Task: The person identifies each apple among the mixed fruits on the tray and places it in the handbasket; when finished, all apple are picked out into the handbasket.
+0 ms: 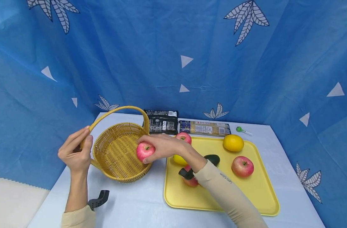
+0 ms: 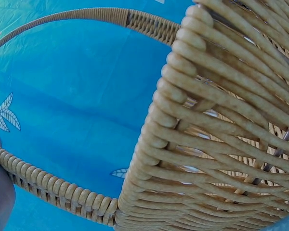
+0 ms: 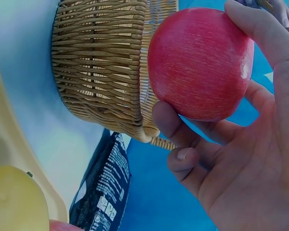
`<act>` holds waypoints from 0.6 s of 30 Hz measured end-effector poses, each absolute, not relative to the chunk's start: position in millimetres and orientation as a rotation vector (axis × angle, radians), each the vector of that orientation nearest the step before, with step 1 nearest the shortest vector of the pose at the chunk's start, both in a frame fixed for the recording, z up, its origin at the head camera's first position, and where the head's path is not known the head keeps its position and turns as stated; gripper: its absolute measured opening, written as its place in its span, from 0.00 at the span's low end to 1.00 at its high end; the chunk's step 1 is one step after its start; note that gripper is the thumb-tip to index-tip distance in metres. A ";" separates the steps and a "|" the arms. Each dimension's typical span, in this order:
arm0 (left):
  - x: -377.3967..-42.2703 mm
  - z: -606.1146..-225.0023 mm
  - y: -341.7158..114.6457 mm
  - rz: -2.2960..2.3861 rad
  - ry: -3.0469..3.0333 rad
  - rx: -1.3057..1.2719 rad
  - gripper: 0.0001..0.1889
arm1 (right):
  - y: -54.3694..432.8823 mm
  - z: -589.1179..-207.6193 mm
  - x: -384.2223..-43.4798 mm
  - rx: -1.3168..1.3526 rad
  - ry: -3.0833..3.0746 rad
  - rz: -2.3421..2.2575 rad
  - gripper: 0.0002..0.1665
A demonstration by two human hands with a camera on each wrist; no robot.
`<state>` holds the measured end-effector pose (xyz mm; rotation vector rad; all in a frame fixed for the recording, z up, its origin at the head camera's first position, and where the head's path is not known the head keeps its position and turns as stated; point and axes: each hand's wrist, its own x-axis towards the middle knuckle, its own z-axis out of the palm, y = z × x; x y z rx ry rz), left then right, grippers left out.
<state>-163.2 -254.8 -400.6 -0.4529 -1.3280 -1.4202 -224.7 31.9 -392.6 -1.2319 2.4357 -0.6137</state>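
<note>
A wicker basket (image 1: 123, 152) with a tall arched handle stands on the left of the table, and nothing lies in it. My left hand (image 1: 77, 150) grips the handle on its left side; in the left wrist view only a sliver of that hand shows beside the wicker handle (image 2: 53, 190). With thumb and fingers my right hand (image 1: 164, 146) holds a red apple (image 1: 145, 151) over the basket's right rim. The right wrist view shows the apple (image 3: 200, 62) between thumb and fingertips, close to the basket wall (image 3: 98, 62).
To the right a yellow tray (image 1: 256, 196) carries several fruits, including an apple (image 1: 243, 166), a yellow fruit (image 1: 233, 143) and a dark green one (image 1: 213, 159), partly behind my forearm. Behind stand black packets (image 1: 163, 125), a pasta packet (image 1: 204, 128) and a green lollipop (image 1: 239, 129).
</note>
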 end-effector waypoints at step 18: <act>-161.6 -401.0 -253.7 -1.429 -1.327 -0.432 0.10 | 21.7 -399.2 -228.4 -1.248 2.442 -0.628 0.41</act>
